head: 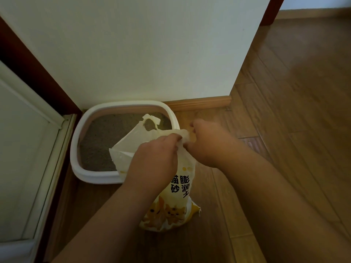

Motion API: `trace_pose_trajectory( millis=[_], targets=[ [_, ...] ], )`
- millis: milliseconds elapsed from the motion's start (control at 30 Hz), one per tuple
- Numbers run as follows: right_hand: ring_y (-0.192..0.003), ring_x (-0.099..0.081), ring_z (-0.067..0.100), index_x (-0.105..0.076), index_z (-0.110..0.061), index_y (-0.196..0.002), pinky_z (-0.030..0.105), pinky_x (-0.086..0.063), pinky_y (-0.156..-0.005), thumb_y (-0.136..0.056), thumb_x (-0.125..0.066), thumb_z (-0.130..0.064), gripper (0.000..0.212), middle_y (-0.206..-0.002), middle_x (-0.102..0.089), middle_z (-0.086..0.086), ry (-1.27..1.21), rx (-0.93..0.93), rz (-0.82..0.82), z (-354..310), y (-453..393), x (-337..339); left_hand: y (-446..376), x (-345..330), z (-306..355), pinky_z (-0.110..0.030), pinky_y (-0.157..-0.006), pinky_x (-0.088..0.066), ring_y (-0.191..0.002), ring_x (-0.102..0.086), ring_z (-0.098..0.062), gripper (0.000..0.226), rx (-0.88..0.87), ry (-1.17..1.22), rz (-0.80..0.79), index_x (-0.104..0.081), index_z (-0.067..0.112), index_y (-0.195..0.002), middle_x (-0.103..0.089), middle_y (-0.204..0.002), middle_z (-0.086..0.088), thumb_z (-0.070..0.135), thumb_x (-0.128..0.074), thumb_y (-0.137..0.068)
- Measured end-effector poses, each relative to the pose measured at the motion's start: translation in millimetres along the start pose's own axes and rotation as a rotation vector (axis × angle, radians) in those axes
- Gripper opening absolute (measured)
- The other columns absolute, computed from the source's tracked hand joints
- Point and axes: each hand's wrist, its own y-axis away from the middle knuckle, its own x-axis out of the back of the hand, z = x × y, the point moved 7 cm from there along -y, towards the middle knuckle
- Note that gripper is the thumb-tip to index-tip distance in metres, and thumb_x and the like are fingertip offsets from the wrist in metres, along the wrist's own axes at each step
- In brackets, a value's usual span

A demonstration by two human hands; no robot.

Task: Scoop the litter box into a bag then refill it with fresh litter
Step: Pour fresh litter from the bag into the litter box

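A white litter box (76, 149) with grey litter (98, 141) inside stands on the wood floor in the corner against the wall. In front of it, leaning over its near right rim, stands a yellow and white litter bag (180, 188) printed with orange cats and black characters. My left hand (153, 160) and my right hand (207, 143) both pinch the bag's crumpled top edge, close together. A cut-out carry handle (150, 120) sticks up at the bag's far top corner. My left hand hides part of the bag's front.
A white wall (142, 54) stands right behind the box, with a wooden skirting board (201, 103) at its foot. A white-framed door or panel (28, 149) and a dark wood frame (38, 76) bound the left side. Wood floor (294, 130) stretches to the right.
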Motion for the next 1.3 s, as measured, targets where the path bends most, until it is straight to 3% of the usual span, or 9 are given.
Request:
trace_pose_trajectory(
  millis=[100, 267, 433, 567, 700, 767, 867, 1033, 1300],
  targets=[
    [-0.098, -0.065, 0.019, -0.058, -0.014, -0.130, 0.030, -0.057, -0.081, -0.100, -0.056, -0.030, 0.033, -0.113, -0.067, 0.004, 0.054, 0.014, -0.067, -7, 0, -7, -2, -4, 0, -0.034, -0.079, -0.045, -0.087, -0.065, -0.017, 0.022, -0.013, -0.072, -0.017, -0.063, 0.027, -0.119, -0.069, -0.097, 0.008, 0.022, -0.054, -0.099],
    [-0.105, -0.066, 0.022, -0.057, -0.015, -0.133, 0.035, -0.058, -0.088, -0.100, -0.058, -0.017, 0.034, -0.120, -0.066, 0.007, 0.066, 0.033, -0.054, -18, -2, -8, -2, -9, -2, -0.027, -0.082, -0.010, -0.112, -0.051, -0.012, 0.026, 0.116, -0.107, -0.071, -0.053, 0.036, -0.120, -0.056, -0.110, 0.016, 0.021, -0.051, -0.099],
    [-0.119, -0.060, 0.025, -0.044, -0.014, -0.146, 0.038, -0.053, -0.098, -0.102, -0.053, -0.014, 0.044, -0.135, -0.058, 0.011, 0.062, 0.050, -0.128, -26, 3, -12, 5, -22, -2, -0.034, -0.103, -0.018, -0.114, -0.045, -0.003, 0.040, 0.184, 0.053, -0.199, -0.042, 0.038, -0.126, -0.043, -0.114, 0.020, 0.052, -0.054, -0.090],
    [-0.125, -0.056, 0.027, -0.042, -0.012, -0.147, 0.040, -0.050, -0.103, -0.104, -0.046, -0.013, 0.044, -0.139, -0.055, 0.011, 0.058, 0.101, -0.213, -35, 11, -14, 5, -32, -8, -0.035, -0.111, -0.019, -0.122, -0.040, -0.009, 0.046, 0.273, -0.018, -0.223, -0.039, 0.032, -0.129, -0.027, -0.108, 0.018, 0.051, -0.053, -0.090],
    [-0.118, -0.059, 0.025, -0.048, -0.014, -0.143, 0.041, -0.052, -0.101, -0.105, -0.043, -0.018, 0.039, -0.133, -0.059, 0.009, -0.073, 0.089, -0.195, -29, 13, -7, -1, -20, -2, -0.034, -0.096, -0.027, -0.093, -0.039, -0.009, 0.003, 0.268, -0.064, -0.209, -0.041, 0.036, -0.097, -0.036, -0.085, 0.017, 0.037, -0.041, -0.094],
    [-0.110, -0.062, 0.022, -0.049, -0.016, -0.141, 0.041, -0.054, -0.097, -0.104, -0.041, -0.019, 0.038, -0.128, -0.061, 0.007, -0.164, 0.090, -0.146, -25, 13, -3, -2, -10, 5, -0.032, -0.089, -0.025, -0.081, -0.041, -0.010, 0.019, 0.242, -0.073, -0.209, -0.034, 0.038, -0.080, -0.037, -0.071, 0.017, 0.029, -0.034, -0.096],
    [-0.108, -0.063, 0.019, -0.047, -0.020, -0.145, 0.036, -0.055, -0.093, -0.103, -0.040, -0.022, 0.042, -0.130, -0.062, 0.006, -0.214, 0.118, -0.124, -21, 14, -2, 1, -2, 6, -0.035, -0.087, -0.033, -0.075, -0.045, -0.012, 0.020, 0.231, 0.008, -0.223, -0.037, 0.034, -0.082, -0.042, -0.069, 0.015, 0.031, -0.036, -0.102],
    [-0.088, -0.057, 0.007, -0.050, -0.026, -0.144, 0.022, -0.045, -0.069, -0.104, -0.042, -0.030, 0.041, -0.126, -0.065, 0.000, -0.206, 0.173, -0.146, -20, 11, -11, 7, 22, -13, -0.041, -0.065, -0.040, -0.063, -0.050, -0.023, 0.039, 0.283, 0.166, -0.082, -0.040, 0.018, -0.068, -0.049, -0.064, -0.002, 0.035, -0.045, -0.103],
    [-0.120, -0.057, 0.010, -0.043, -0.040, -0.146, 0.025, -0.049, -0.091, -0.093, -0.066, -0.036, 0.057, -0.139, -0.058, -0.011, -0.081, 0.264, -0.315, -29, 13, -39, 13, 91, -30, -0.031, -0.054, -0.025, -0.053, -0.035, -0.011, 0.044, 0.326, 0.256, 0.167, -0.033, 0.023, -0.062, -0.038, -0.058, 0.005, 0.029, -0.050, -0.102]
  ],
)
